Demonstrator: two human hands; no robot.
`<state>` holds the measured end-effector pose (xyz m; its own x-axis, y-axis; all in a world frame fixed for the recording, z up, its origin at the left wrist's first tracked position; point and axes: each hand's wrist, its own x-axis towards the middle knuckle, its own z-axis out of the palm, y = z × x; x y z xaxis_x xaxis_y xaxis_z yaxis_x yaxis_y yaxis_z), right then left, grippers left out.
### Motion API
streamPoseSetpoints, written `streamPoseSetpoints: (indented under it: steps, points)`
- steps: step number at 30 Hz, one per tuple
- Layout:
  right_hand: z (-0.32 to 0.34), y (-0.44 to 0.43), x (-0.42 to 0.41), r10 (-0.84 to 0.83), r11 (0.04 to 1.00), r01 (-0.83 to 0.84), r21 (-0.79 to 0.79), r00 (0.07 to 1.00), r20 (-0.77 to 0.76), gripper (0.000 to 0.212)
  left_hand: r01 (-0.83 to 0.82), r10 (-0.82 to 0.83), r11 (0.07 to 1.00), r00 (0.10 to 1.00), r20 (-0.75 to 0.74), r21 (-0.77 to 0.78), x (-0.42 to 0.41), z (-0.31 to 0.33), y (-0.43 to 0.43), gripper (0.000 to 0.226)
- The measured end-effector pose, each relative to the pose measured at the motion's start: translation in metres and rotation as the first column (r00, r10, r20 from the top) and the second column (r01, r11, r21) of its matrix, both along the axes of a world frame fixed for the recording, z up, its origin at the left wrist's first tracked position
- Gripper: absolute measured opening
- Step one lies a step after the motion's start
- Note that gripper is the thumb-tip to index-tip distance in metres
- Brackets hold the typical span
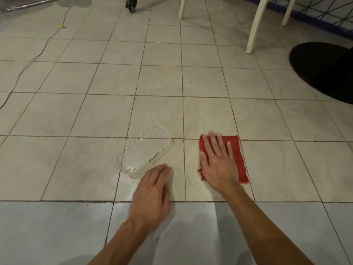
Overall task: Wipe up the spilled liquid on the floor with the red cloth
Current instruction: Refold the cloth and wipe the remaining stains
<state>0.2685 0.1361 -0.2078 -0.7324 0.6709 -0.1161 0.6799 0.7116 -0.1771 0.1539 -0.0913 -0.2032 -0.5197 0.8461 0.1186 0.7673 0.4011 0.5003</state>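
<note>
A folded red cloth lies flat on the pale tiled floor, right of centre. My right hand presses down on it with straight, spread fingers, covering its left half. My left hand rests on the floor with its fingers loosely bent, holding nothing, just in front of a clear plastic container lying on the tiles. A thin wet sheen of spilled liquid shows on the floor beside and in front of the container's near corner.
White chair legs stand at the back right, beside a round black base. A thin cable snakes across the tiles at the left. A small black wheel sits at the top centre.
</note>
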Motion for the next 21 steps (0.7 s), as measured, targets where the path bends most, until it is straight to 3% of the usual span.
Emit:
streamPoseSetpoints:
  steps: [4,9,12,18,21]
  points:
    - [0.002,-0.039,-0.028,0.196,0.980,-0.197,-0.032,0.980,-0.040,0.067,-0.059,0.056,0.997,0.996,0.062,0.046,0.005,0.008,-0.017,0.048]
    - [0.007,-0.084,0.009,0.541,0.840,-0.542,-0.039,0.840,-0.038,0.062,-0.125,0.118,0.989,0.988,0.096,0.074,0.008,0.011,-0.035,0.051]
    - [0.013,-0.073,0.041,0.498,0.863,-0.499,-0.077,0.866,-0.027,0.064,-0.134,0.127,0.988,0.989,0.077,0.081,0.007,0.013,-0.040,0.052]
    - [0.004,-0.068,0.010,0.133,0.991,-0.134,-0.021,0.991,-0.017,0.066,-0.178,0.172,0.981,0.982,0.082,0.081,0.006,0.017,-0.043,0.052]
    - [0.002,-0.095,-0.017,0.226,0.972,-0.228,-0.055,0.973,-0.053,0.064,-0.216,0.208,0.973,0.973,0.097,0.083,0.007,0.019,-0.043,0.053]
